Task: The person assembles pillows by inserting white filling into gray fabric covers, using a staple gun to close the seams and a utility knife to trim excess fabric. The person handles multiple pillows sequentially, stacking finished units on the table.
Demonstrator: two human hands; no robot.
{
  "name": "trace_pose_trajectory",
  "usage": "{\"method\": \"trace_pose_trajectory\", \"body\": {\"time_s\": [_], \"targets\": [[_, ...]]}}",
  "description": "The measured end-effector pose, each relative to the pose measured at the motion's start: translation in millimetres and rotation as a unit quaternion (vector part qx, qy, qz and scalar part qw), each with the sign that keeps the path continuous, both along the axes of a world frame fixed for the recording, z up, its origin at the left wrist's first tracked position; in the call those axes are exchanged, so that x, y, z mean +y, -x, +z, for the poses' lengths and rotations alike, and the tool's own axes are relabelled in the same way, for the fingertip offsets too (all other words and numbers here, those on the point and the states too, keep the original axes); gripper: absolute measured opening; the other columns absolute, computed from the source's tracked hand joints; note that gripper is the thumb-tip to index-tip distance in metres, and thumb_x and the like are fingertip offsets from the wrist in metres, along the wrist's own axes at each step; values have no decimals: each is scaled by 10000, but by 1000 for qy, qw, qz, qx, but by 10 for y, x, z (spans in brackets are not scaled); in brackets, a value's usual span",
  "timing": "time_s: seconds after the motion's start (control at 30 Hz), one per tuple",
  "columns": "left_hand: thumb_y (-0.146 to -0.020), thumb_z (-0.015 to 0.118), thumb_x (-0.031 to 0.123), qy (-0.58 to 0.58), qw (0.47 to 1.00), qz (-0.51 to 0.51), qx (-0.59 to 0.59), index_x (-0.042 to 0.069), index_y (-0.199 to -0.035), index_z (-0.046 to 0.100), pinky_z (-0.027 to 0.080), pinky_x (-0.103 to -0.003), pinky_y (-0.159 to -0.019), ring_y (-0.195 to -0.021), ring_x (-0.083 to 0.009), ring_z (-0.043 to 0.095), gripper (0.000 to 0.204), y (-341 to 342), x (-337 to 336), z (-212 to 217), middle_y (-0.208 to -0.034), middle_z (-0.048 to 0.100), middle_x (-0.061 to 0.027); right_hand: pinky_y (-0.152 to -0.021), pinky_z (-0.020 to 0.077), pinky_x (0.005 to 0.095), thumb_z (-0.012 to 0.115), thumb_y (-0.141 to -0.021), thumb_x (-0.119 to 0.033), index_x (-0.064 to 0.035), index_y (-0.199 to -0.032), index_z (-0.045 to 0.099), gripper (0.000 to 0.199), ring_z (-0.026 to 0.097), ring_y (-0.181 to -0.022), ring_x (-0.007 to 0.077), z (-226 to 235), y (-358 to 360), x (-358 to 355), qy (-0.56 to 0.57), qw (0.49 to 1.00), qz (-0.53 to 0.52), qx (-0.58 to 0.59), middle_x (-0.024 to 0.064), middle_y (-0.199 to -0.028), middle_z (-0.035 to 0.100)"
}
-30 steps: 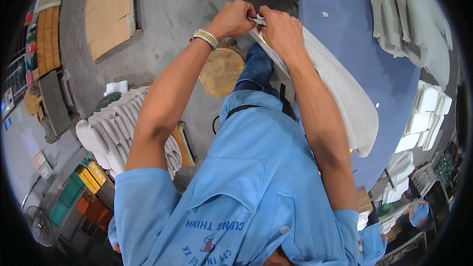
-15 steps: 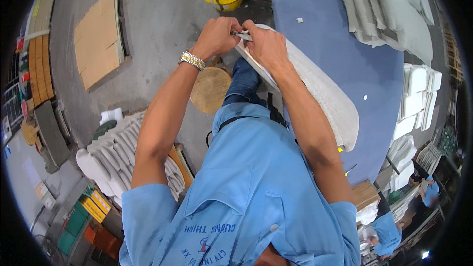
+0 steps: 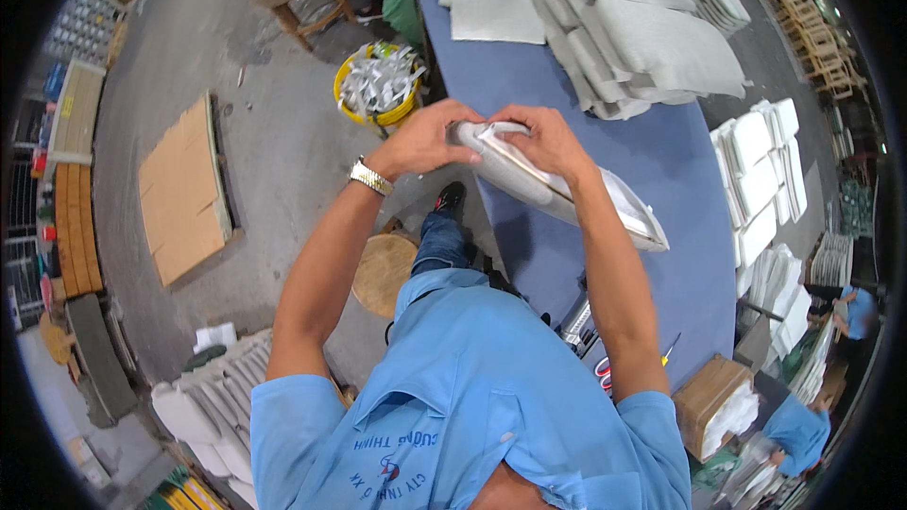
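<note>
A long padded panel covered in light grey fabric [image 3: 529, 187] is tilted up at the edge of the blue table [image 3: 510, 227], its white inner side and folded fabric rim partly showing. My left hand [image 3: 433, 140] is closed round its near-left end, thumb along the outer face. My right hand [image 3: 548, 140] grips the rim at the same end, fingers curled over the fabric edge. Behind my right forearm the panel runs on to a pointed far end. On the table by my right arm lie a metal hand tool [image 3: 576, 323], red-handled scissors [image 3: 604, 373] and a yellow-handled tool [image 3: 669, 351].
Stacked grey pads [image 3: 652, 33] lie at the table's far end. A yellow bucket [image 3: 395, 115] of fabric scraps and a round wooden stool [image 3: 383, 274] stand left of the table. White pads [image 3: 756, 175], a cardboard box [image 3: 704, 406] and another person [image 3: 798, 434] are at right.
The panel has turned from showing its smooth grey face to showing its rim and inner side. My hands moved from pinching a strip to gripping the panel's end. The view has shifted.
</note>
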State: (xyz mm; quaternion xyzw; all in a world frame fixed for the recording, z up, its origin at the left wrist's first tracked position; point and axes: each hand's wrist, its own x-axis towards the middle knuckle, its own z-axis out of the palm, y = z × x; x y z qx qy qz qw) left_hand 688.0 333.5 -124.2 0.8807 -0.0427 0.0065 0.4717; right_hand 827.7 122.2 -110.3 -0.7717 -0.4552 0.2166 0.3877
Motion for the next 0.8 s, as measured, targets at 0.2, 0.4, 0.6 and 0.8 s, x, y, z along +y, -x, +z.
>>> {"method": "trace_pose_trajectory", "body": {"time_s": [0.2, 0.4, 0.6, 0.8], "targets": [[-781, 885, 318, -30, 999, -32, 11, 11, -1408, 569, 416, -404, -1154, -1397, -313, 521, 766, 9, -296, 247, -1501, 555, -160, -769, 551, 409, 717, -826, -108, -114, -1124, 752, 300, 726, -857, 357, 245, 299, -357, -44, 997, -60, 4, 139, -990, 760], [-795, 869, 322, -86, 996, -23, -2, 35, -1396, 579, 453, -416, -1107, -1339, -328, 567, 726, 137, -491, 449, -1455, 599, -133, -768, 560, 434, 743, -798, -80, -113, -1133, 748, 336, 712, -864, 363, 292, 442, -492, -116, 991, -47, -46, 127, -1033, 755], [-801, 857, 321, -103, 995, -14, -9, 71, -1374, 595, 491, -425, -1033, -1241, -359, 618, 678, 154, -573, 594, -1375, 643, -145, -718, 584, 391, 769, -754, -22, -104, -1173, 721, 430, 730, -888, 301, 325, 475, -548, -108, 961, -4, -253, 80, -1060, 758], [-819, 837, 292, -105, 994, -13, -23, 41, -1318, 606, 504, -456, -991, -1164, -394, 638, 604, 131, -665, 589, -1245, 673, -200, -651, 566, 365, 761, -701, 10, -83, -1114, 704, 426, 717, -793, 265, 289, 370, -545, -149, 927, 34, -342, 74, -961, 745]]}}
